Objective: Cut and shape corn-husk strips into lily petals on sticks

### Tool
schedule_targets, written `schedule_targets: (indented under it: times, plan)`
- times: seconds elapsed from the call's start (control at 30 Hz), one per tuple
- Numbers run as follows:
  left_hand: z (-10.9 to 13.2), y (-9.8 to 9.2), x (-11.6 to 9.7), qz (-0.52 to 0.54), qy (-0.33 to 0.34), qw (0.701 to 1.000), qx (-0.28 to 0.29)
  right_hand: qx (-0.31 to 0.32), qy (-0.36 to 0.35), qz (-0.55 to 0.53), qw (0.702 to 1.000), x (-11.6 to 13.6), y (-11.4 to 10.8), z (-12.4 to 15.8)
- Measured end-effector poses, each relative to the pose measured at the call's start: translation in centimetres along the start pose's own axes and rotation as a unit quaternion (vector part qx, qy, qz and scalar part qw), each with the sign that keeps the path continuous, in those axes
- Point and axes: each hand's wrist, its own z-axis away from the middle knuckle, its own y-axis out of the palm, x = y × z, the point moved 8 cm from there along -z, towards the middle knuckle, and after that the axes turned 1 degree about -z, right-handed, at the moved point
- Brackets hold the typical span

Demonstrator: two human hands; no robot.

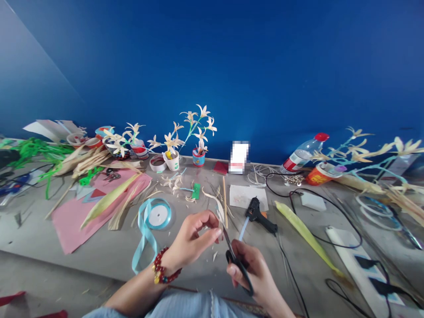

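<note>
Pinched the near end of a pale strip (219,211) in left fingers (216,233); gripped scissors (237,261) rightward in right fingers (241,248).

Our left hand (200,236), a red beaded bracelet (160,267) at its wrist, seems to pinch a curved pale strip (219,208) above the surface (109,247), and our right hand (253,265) grips black-handled scissors (232,251), blades near the strip. Before us lie a spool of blue ribbon (159,215) and a black glue gun (256,212); pale flowers (202,111) rise against the blue wall (212,66).
</note>
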Motion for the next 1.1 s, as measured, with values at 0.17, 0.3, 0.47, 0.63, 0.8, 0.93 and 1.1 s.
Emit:
schedule_targets:
  times: [0.17,0.3,0.47,0.63,0.8,0.93,1.1]
  plan:
    - [0.0,0.0,-0.1,0.008,0.001,1.000,0.006,0.001,-0.014,0.022,1.000,0.4,-0.2,0.1]
    - [0.1,-0.2,-0.1,0.011,-0.003,1.000,0.004,-0.004,-0.015,0.035,0.999,0.5,-0.4,0.2]
    - [0.3,-0.6,0.1,0.036,-0.025,0.999,-0.011,-0.015,-0.008,0.037,0.999,0.1,-0.6,0.4]
    - [0.5,-1.4,0.8,0.090,-0.022,0.994,-0.062,-0.023,-0.012,0.037,0.999,-0.1,-0.7,0.5]
    - [0.4,-1.0,1.9,0.206,-0.007,0.974,-0.095,-0.024,-0.010,0.008,1.000,-0.2,-0.5,0.4]
    - [0.3,0.6,2.6,0.217,-0.022,0.974,-0.068,-0.025,-0.016,-0.005,1.000,0.0,-0.1,0.3]
    - [0.1,0.3,2.7,0.253,-0.008,0.961,-0.116,-0.026,-0.013,-0.015,0.999,0.0,0.3,0.2]
